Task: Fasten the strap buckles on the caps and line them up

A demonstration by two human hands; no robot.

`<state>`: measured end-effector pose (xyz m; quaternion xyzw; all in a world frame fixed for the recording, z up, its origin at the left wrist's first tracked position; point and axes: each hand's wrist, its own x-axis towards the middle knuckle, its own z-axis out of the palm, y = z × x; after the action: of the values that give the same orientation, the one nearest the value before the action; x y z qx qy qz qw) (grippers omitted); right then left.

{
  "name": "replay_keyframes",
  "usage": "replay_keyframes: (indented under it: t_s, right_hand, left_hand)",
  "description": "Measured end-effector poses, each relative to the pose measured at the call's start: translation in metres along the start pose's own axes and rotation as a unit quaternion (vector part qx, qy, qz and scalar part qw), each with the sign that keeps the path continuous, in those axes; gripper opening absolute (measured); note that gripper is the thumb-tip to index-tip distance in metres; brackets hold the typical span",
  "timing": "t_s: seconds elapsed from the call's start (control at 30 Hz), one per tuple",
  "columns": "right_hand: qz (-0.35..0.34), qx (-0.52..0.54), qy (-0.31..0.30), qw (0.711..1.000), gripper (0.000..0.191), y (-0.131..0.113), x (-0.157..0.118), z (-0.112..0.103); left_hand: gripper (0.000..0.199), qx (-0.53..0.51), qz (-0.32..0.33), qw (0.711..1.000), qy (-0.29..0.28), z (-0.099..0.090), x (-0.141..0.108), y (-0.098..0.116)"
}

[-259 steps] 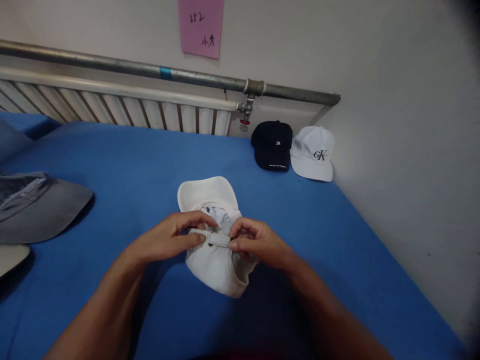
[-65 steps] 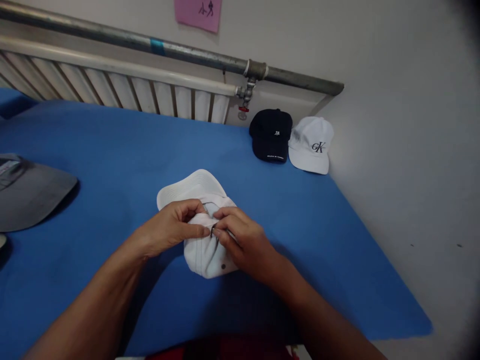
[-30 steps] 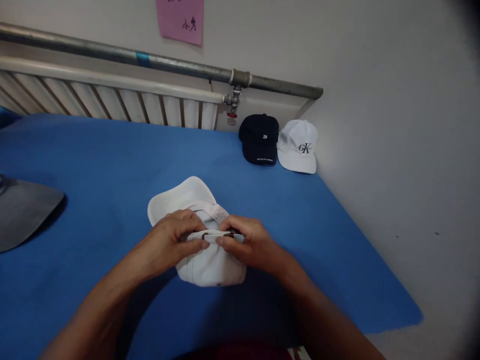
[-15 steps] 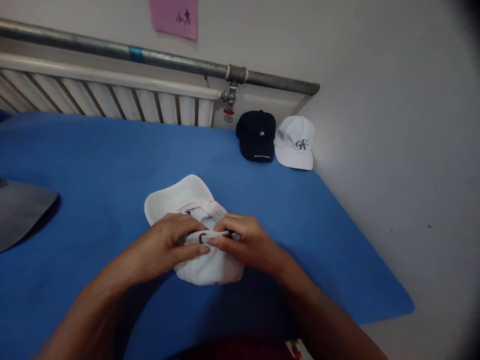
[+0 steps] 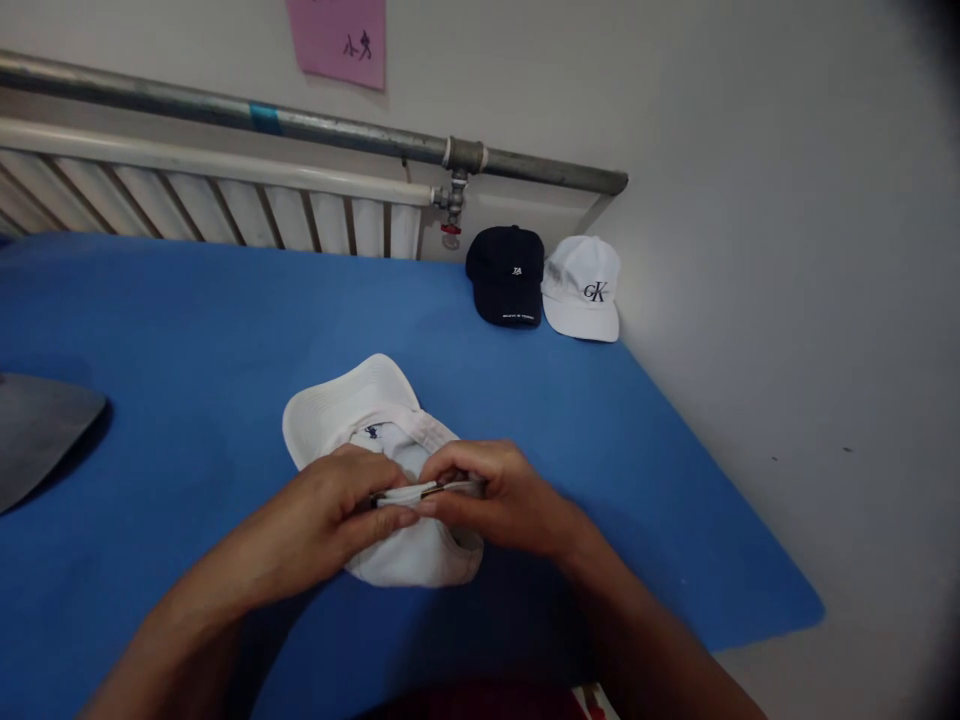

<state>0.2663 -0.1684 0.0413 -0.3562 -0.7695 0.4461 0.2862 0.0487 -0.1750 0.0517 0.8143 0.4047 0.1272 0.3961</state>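
A white baseball cap point(image 5: 420, 555) lies on its crown on the blue table, its brim point(image 5: 352, 400) pointing away to the left. Both hands are closed on the cap's back strap point(image 5: 409, 494), which has a small dark metal buckle. My left hand point(image 5: 349, 510) pinches the strap between thumb and fingers on the left side of the opening. On the right side, my right hand point(image 5: 480, 490) grips the strap near the buckle, its fingertips close to those of the left. The fingers partly hide the strap and buckle.
A dark navy cap point(image 5: 506, 275) and a white cap with black letters point(image 5: 583, 290) stand side by side at the back. A grey cap brim point(image 5: 49, 425) shows at the left edge. Behind the blue table point(image 5: 225, 330) run a radiator point(image 5: 247, 215) and a metal pipe point(image 5: 337, 130).
The buckle has shifted along the strap and now sits at my right fingertips. Both hands stay on the strap, slightly lower in view. The whole view has shifted a little.
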Motion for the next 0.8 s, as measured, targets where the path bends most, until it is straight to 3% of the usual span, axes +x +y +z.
replay_keyframes:
  t_s: [0.13, 0.27, 0.43, 0.63, 0.8]
  right_hand:
    - [0.026, 0.027, 0.090, 0.995, 0.010, 0.000, -0.001, -0.003]
    - [-0.017, 0.005, 0.122, 0.992, 0.011, 0.000, -0.001, -0.002]
    - [-0.080, 0.023, 0.088, 0.993, 0.013, -0.002, -0.002, -0.002]
    - [-0.020, 0.163, -0.056, 0.985, 0.017, -0.006, -0.008, -0.009]
    - [-0.068, 0.198, -0.034, 0.977, 0.016, -0.004, -0.010, -0.017]
  left_hand:
    - [0.030, -0.117, -0.017, 0.990, -0.078, -0.005, -0.006, -0.001]
    - [0.023, -0.108, -0.013, 0.991, -0.084, -0.002, -0.005, 0.004]
    - [0.019, -0.094, 0.034, 0.993, -0.069, 0.000, -0.002, 0.010]
    - [0.017, -0.185, 0.027, 0.977, -0.106, -0.020, -0.012, -0.001]
    - [0.014, -0.248, 0.074, 0.955, -0.145, -0.036, -0.024, -0.007]
